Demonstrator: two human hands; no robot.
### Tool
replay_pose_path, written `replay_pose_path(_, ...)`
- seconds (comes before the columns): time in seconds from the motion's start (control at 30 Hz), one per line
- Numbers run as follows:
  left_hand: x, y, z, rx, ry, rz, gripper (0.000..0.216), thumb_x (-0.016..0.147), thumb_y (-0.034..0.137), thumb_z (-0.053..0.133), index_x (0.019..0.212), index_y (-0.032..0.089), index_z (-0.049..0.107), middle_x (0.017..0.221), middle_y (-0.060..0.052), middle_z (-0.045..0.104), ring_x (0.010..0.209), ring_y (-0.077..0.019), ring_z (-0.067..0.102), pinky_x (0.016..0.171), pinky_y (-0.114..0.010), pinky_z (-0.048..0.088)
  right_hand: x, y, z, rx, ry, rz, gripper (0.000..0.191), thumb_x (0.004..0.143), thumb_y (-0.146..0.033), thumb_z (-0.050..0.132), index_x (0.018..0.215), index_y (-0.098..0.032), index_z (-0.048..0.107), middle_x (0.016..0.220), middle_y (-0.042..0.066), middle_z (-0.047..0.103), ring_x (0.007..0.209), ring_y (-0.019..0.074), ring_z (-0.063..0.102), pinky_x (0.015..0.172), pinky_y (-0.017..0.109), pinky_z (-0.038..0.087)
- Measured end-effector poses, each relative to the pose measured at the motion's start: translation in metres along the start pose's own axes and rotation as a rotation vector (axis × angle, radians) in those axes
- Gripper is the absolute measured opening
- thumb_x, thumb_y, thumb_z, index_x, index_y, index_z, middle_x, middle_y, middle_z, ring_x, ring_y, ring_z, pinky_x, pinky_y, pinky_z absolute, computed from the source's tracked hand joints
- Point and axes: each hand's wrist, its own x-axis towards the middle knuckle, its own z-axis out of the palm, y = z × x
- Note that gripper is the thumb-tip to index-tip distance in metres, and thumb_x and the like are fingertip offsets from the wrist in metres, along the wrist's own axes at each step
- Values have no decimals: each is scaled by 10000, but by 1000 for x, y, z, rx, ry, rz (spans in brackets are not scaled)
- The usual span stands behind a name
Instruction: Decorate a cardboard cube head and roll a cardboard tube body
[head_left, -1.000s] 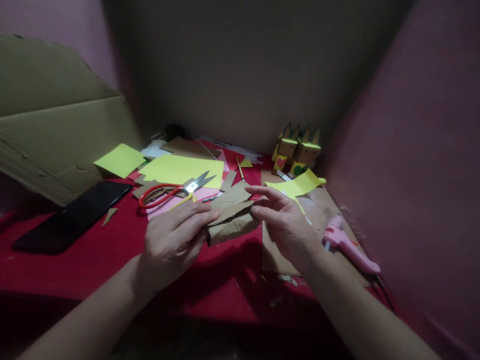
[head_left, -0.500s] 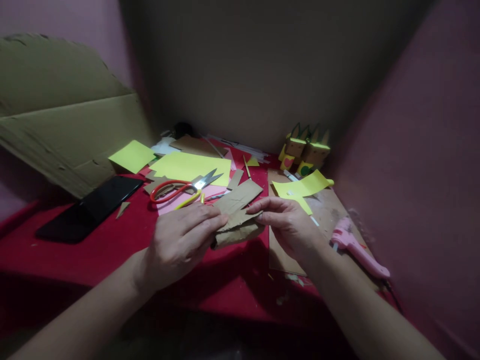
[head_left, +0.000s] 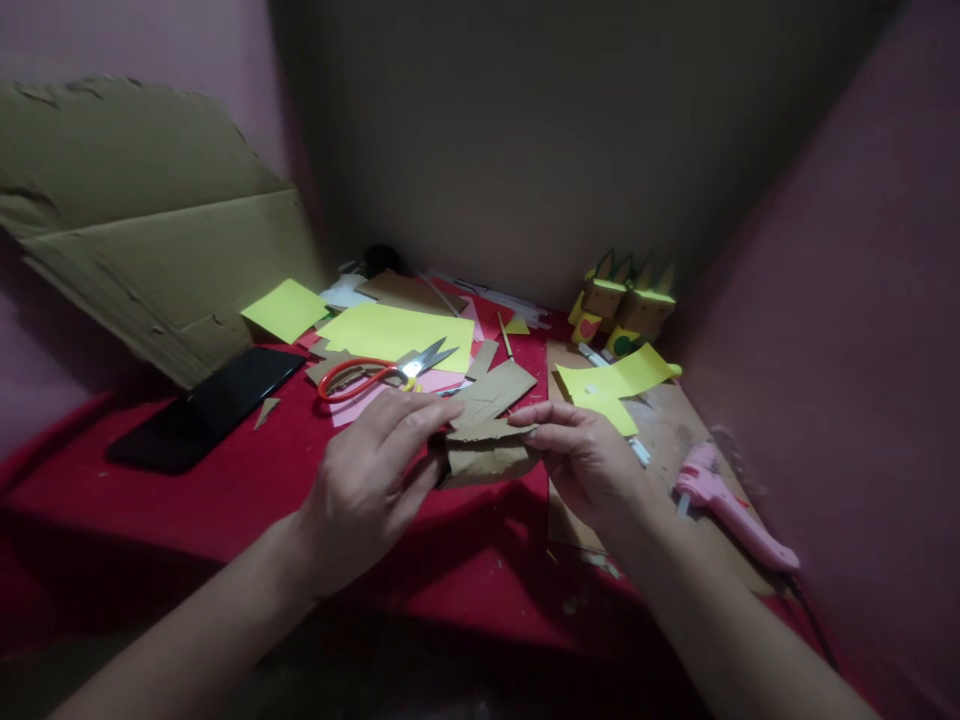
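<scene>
Between my two hands, above the front part of the table, is a folded piece of brown cardboard (head_left: pixel 489 455). My left hand (head_left: pixel 379 470) grips its left end, with the fingers along the top edge and the thumb side partly hidden. Thumb and fingers of my right hand (head_left: pixel 589 450) pinch its right end. Just behind it lies a flat brown cardboard strip (head_left: pixel 499 388). A pair of scissors (head_left: pixel 390 375) with red and yellow handles rests beyond my left hand, blades pointing away to the right.
A black phone (head_left: pixel 202 410) lies at left before a large cardboard sheet (head_left: pixel 165 250). Yellow paper (head_left: pixel 405 335) and scraps cover the back. At right are a cut yellow sheet (head_left: pixel 615 385), a pink glue gun (head_left: pixel 731 505) and small decorated cardboard figures (head_left: pixel 626 300).
The view has shifted slightly, so everything sits a little further right. The folded cardboard has turned a little in my hands, its front face now more level. Both hands keep hold.
</scene>
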Motion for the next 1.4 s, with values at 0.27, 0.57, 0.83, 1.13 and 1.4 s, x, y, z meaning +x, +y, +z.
replay_pose_path(0.27, -9, 14, -2, -99, 192, -383, 116, 932, 137, 643, 1008, 221, 618, 964, -8, 653, 926, -161, 641, 874, -284, 529, 4, 3, -5, 21, 9, -6, 207, 479, -104, 757, 674, -154, 809, 585, 14, 695, 552, 92, 553, 548, 208, 417)
replay_pose_path(0.57, 10, 30, -11, -828, -34, -1051, 309, 798, 313, 763, 1063, 215, 640, 621, 61, 627, 509, -78, 513, 452, -149, 383, -3, 3, 0, 18, 30, -78, 182, 481, -106, 739, 642, -168, 799, 598, 8, 703, 598, 116, 584, 619, 247, 453)
replay_pose_path(0.83, 10, 26, -2, -953, 26, -1291, 356, 620, 287, 865, 920, 154, 728, 633, 25, 631, 472, -31, 436, 444, -112, 308, -2, 8, -2, -1, -4, -102, 158, 526, -123, 745, 665, -177, 798, 620, 14, 719, 617, 137, 627, 645, 280, 477)
replay_pose_path(1.13, 17, 29, 1, -1025, 82, -1384, 364, 566, 236, 871, 905, 135, 784, 573, 14, 609, 403, -22, 408, 375, -106, 286, -4, 3, 4, 29, 25, -81, 161, 503, -110, 724, 644, -156, 787, 609, 24, 718, 593, 133, 625, 619, 273, 487)
replay_pose_path(1.4, 19, 31, 2, -998, 54, -1418, 329, 558, 236, 870, 860, 126, 802, 585, -14, 632, 418, -37, 469, 385, -106, 350, -3, 2, 3, 13, 36, -65, 171, 489, -114, 707, 640, -151, 777, 582, 18, 694, 581, 137, 608, 610, 281, 468)
